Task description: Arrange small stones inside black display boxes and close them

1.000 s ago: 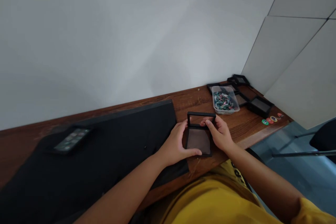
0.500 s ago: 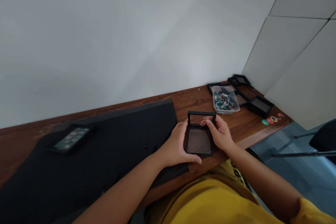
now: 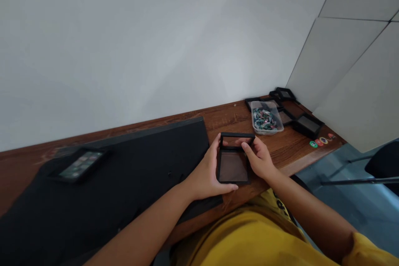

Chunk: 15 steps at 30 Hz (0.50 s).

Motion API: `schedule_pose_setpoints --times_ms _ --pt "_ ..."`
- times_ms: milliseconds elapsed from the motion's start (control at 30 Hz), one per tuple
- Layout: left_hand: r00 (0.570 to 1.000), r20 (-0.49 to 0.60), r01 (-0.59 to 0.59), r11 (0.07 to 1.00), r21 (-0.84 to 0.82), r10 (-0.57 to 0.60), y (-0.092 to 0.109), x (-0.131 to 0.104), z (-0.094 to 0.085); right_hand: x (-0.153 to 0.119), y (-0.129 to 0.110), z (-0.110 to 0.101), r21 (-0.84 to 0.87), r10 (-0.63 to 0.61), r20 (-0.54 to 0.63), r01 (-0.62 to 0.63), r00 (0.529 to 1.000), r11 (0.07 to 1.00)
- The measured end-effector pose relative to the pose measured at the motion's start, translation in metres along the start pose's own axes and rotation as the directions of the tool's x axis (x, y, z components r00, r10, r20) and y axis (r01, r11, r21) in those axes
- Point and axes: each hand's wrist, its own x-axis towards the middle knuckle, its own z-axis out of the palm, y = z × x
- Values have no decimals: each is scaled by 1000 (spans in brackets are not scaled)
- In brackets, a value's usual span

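A black square hinged display frame [image 3: 233,167] is opened out in front of me, one half low and flat, the other raised at the back with a see-through pane. My left hand [image 3: 206,176] grips its left side, the thumb along the front edge and the fingers reaching up to the raised half. With my right hand [image 3: 260,158] I hold the right end of the raised half, the thumb on the near face and fingers behind the pane. No object shows inside the frame.
A clear plastic tub [image 3: 279,126] of small wrapped pieces stands behind my right hand. Several black frames [image 3: 307,125] lie around it. Round stickers [image 3: 318,142] mark the table's right end. On the black mat [image 3: 137,166] lies a dark frame with light squares [image 3: 79,166].
My right thumb has shifted slightly on the raised half, and more of my left fingers shows through the pane. Both hands keep holding the frame; the view has shifted slightly.
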Motion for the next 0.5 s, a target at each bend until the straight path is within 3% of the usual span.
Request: schedule_pose_setpoints --times_ms 267,400,500 --pt "971 -221 -94 995 19 96 0 4 -2 -2 -1 -1 78 35 42 -38 999 996" --pt "894 -436 -72 993 91 105 1 9 -6 -3 1 0 64 22 24 -24 999 998" --pt "842 -539 58 988 145 30 -2 13 -13 -3 4 -1 35 27 26 -28 999 999"
